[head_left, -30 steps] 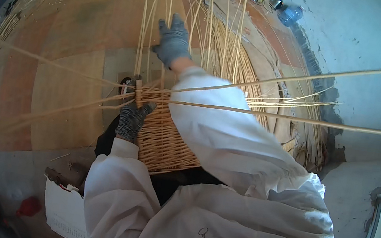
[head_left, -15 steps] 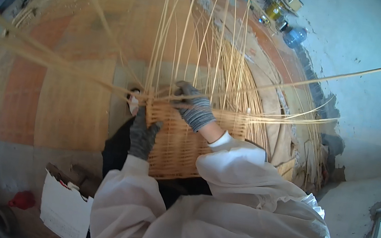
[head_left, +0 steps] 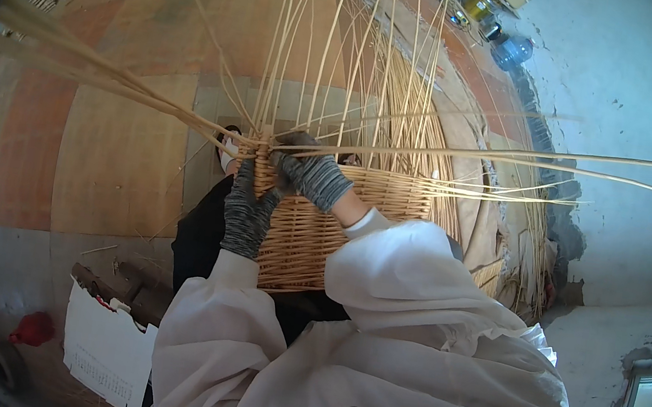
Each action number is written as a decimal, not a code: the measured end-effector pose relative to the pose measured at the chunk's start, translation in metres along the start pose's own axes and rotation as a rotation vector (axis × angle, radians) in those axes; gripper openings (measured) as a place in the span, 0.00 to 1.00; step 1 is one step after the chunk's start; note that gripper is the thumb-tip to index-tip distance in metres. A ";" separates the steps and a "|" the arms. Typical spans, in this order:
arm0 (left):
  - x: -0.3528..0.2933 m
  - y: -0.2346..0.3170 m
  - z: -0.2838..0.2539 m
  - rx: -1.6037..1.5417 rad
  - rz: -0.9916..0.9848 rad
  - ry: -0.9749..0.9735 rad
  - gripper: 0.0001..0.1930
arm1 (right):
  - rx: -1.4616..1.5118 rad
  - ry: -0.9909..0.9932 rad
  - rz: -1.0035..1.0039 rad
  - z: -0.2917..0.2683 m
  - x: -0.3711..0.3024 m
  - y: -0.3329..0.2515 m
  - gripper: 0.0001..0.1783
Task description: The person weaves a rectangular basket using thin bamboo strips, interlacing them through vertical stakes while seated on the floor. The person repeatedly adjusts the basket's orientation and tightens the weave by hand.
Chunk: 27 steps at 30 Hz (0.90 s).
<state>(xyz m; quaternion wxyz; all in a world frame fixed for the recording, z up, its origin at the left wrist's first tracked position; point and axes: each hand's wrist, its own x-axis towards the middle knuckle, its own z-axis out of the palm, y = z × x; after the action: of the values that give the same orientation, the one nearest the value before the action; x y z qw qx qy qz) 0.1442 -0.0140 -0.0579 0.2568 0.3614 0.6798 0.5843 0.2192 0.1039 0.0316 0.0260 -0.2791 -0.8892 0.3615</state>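
Observation:
A partly woven wicker basket (head_left: pixel 308 239) rests against my lap, its tan rods packed in tight rows. At its upper left corner my left hand (head_left: pixel 249 213), in a dark grey striped glove, grips the woven edge with the thumb on the near face. My right hand (head_left: pixel 315 175), gloved alike, is closed at the rim next to that corner, fingers around the base of a wicker rod (head_left: pixel 502 154) that runs far to the right. Upright stakes (head_left: pixel 323 51) rise from the rim. A bundle of rods (head_left: pixel 109 74) stretches left from the corner. My right fingertips are partly hidden.
A heap of long loose rods (head_left: pixel 400 130) lies beyond the basket on cloth (head_left: pixel 466 165). A pale wall (head_left: pixel 619 214) bounds the right, with a blue water bottle (head_left: pixel 513 53) at its foot. A torn white carton (head_left: pixel 106 348) and a red item (head_left: pixel 33 328) are at lower left.
My right hand has moved left along the rim to the corner, close to my left hand. The long rod on the right has swung lower, and another lies beside it.

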 end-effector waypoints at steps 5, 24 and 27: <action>0.000 0.040 -0.005 -0.191 -0.120 -0.101 0.33 | 1.267 -0.149 0.352 0.021 0.019 0.089 0.09; 0.035 0.071 0.083 1.262 0.203 -0.226 0.36 | 0.900 0.804 -0.052 -0.078 0.012 0.130 0.06; 0.035 0.085 0.077 1.140 0.334 -0.211 0.29 | 1.465 0.801 -0.074 -0.075 -0.069 0.154 0.10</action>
<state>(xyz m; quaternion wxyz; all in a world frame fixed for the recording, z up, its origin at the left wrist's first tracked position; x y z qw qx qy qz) 0.1989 0.0654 0.0139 -0.0068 0.6000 0.7907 0.1211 0.3694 0.2058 -0.0034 0.5269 -0.2697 -0.3612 0.7205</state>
